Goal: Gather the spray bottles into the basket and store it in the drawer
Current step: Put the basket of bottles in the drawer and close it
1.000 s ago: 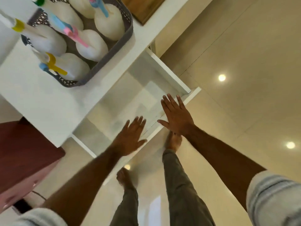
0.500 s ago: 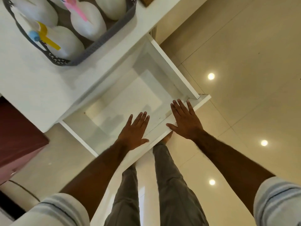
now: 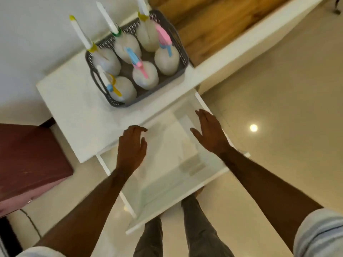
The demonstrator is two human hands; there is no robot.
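A grey perforated basket (image 3: 181,51) stands on the white cabinet top (image 3: 78,112). Several white spray bottles (image 3: 144,75) with coloured triggers stand upright inside it. Below the top, the white drawer (image 3: 167,197) is pulled out wide and holds nothing. My left hand (image 3: 132,145) hovers over the drawer's left part, fingers loosely curled and apart, holding nothing. My right hand (image 3: 209,132) is raised over the drawer's right side, fingers spread, also holding nothing. Both hands are short of the basket, below it in the view.
A dark red box-like piece (image 3: 27,158) stands left of the cabinet. A wooden panel (image 3: 206,25) and a white ledge (image 3: 246,39) run behind the basket on the right. Glossy beige floor (image 3: 278,108) lies to the right; my legs (image 3: 196,229) stand under the drawer front.
Both hands have left the drawer's front edge and risen toward the cabinet top. The drawer stands further out. The view has tilted up, showing the whole basket.
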